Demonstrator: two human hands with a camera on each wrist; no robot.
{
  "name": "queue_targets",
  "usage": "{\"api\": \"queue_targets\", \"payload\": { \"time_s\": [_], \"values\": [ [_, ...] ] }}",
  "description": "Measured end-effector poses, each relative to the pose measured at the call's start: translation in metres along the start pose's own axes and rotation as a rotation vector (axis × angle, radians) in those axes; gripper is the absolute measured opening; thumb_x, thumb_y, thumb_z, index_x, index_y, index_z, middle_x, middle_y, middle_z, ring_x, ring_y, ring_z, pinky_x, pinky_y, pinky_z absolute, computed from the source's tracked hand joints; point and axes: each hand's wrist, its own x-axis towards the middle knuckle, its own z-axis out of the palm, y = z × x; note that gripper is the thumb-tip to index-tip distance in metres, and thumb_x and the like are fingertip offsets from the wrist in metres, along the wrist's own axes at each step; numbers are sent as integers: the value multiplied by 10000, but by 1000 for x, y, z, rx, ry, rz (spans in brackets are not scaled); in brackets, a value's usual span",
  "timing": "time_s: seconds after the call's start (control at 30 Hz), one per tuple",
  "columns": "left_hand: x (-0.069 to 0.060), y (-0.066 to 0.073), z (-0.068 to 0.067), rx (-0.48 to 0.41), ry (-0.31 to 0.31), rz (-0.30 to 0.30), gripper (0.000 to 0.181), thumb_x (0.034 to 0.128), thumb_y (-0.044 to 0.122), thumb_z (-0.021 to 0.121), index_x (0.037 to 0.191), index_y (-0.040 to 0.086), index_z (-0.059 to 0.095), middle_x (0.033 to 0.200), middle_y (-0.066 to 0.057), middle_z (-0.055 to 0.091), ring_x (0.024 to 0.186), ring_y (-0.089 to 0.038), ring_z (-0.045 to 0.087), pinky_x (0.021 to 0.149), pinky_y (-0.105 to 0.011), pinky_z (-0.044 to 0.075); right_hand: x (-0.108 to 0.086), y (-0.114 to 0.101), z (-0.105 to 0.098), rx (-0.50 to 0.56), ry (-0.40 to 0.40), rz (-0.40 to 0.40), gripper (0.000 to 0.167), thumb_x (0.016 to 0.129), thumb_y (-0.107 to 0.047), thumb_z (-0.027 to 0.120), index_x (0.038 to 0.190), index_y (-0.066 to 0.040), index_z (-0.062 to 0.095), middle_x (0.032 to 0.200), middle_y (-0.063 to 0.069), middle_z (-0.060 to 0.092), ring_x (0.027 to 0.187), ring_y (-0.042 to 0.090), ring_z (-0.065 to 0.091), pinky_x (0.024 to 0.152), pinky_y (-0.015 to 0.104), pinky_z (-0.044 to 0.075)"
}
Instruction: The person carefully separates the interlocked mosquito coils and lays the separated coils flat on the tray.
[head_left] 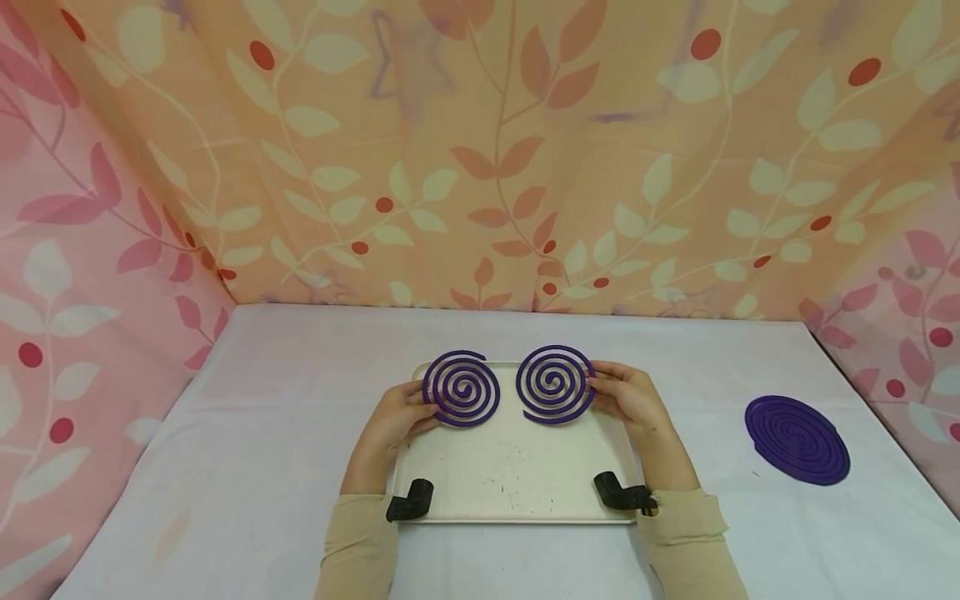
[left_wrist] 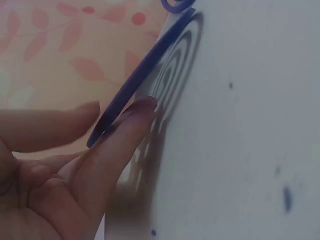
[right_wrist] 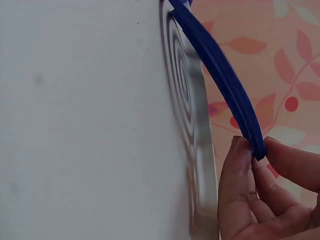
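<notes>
Purple left coil (head_left: 465, 388) and right coil (head_left: 553, 382), each pinched at the outer rim only: one by the fingers (left_wrist: 117, 145) of the left hand (head_left: 392, 421), the other by the fingers of the right hand (head_left: 632, 402). Clamped lightly on a narrow strip, to judge by the wrist views. Both held above the white tray (head_left: 525, 471), in the space between the two sets of fingers, tilted rather than flat. Hard to tell about contact of the far edges with the tray.

Chief risk, as a judgement: sagging of the loose turns, for want of support away from the fingers. Liable to droop or snag at the free tails, on the far side of the left fingers and across from the right fingers. Likely to tip or drop on any slackening of so small a pinch; likely to bend out of round on too hard a squeeze. Apart, but near enough to tangle on an inward move of the fingers.

Less at stake with the tightly wound third coil (head_left: 797, 440), flat on the tabletop (head_left: 262, 483), well to the right of the right fingers. Possible bumping of the tray by the black elbow-shaped pieces (head_left: 412, 502), nearer the body than the fingers, on lowering the wrists.
</notes>
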Motion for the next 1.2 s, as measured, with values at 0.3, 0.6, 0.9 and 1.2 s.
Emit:
{"api": "queue_targets", "payload": {
  "time_s": [0.3,0.6,0.9,1.2],
  "values": [
    [-4,-2,-5,79,62,20,467,874,-217,371,1332,-231,280,1281,-394,429,1148,-423,507,839,-310,525,-4,2,-2,-29,33,10,471,906,131,458,1335,228,292,901,7,664,831,71,647,779,233,544],
    [-7,-3,-10,88,77,45,428,901,-184,379,1327,-203,343,1305,-369,428,1192,-421,473,897,-309,492,-6,4,-3,-62,63,-1,457,912,119,464,1328,227,310,948,10,653,883,37,624,871,236,504],
    [-4,3,-13,106,119,106,441,893,-170,394,1334,-161,387,1357,-311,410,1260,-373,423,995,-335,426,0,5,-5,-51,72,-102,465,878,74,556,1265,255,373,955,9,687,891,75,652,850,245,514],
    [-3,5,-15,14,140,124,436,900,-173,411,1336,-148,398,1356,-294,429,1250,-349,439,825,-156,491,0,0,-6,42,81,-71,430,912,88,520,1296,214,375,946,22,693,912,105,658,900,283,495]
  ]
}}
